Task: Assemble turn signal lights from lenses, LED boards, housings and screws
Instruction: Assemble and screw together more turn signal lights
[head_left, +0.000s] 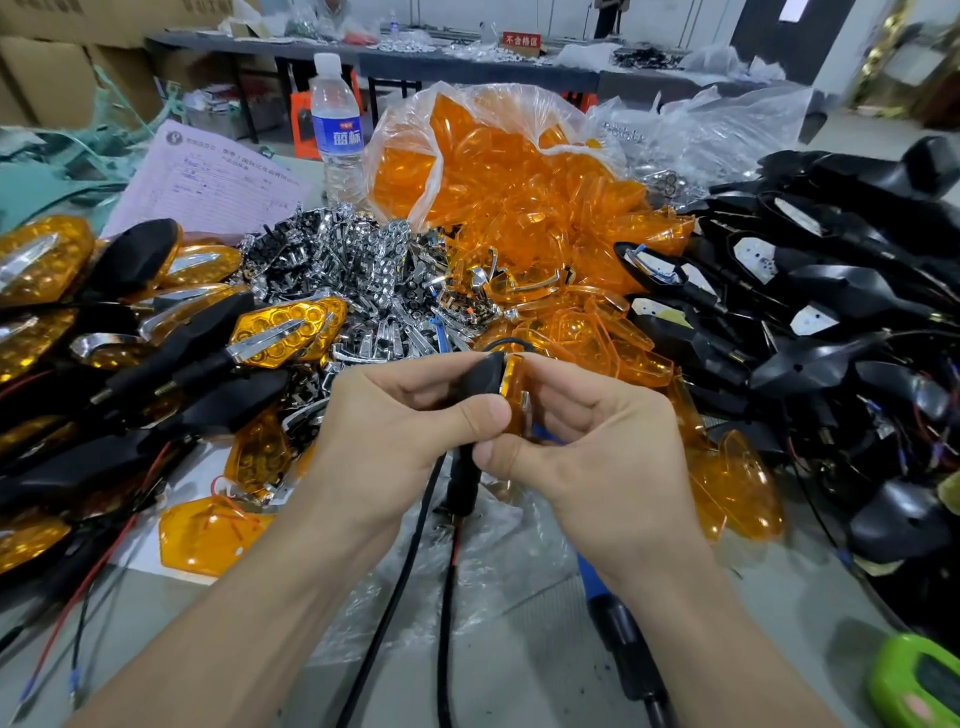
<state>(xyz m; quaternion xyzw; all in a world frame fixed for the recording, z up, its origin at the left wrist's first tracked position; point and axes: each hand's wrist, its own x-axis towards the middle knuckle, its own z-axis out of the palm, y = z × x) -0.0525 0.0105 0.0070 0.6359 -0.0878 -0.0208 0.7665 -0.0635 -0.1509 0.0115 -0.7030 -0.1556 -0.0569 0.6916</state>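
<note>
Left hand (395, 431) curled tight round the matte black plastic signal housing (480, 379), right hand (587, 441) pinching the translucent amber plastic lens (514, 395) against its face, both held over the grey table (519, 675), near the chrome reflector pile (363, 280).

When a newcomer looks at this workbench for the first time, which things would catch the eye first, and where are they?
Most likely the clear bag of orange lenses, spilling open at the back centre. In the middle, the left hand grips a black housing while the right hand pinches an orange lens against it. A heap of black housings fills the right side, and finished lights lie on the left.
</note>
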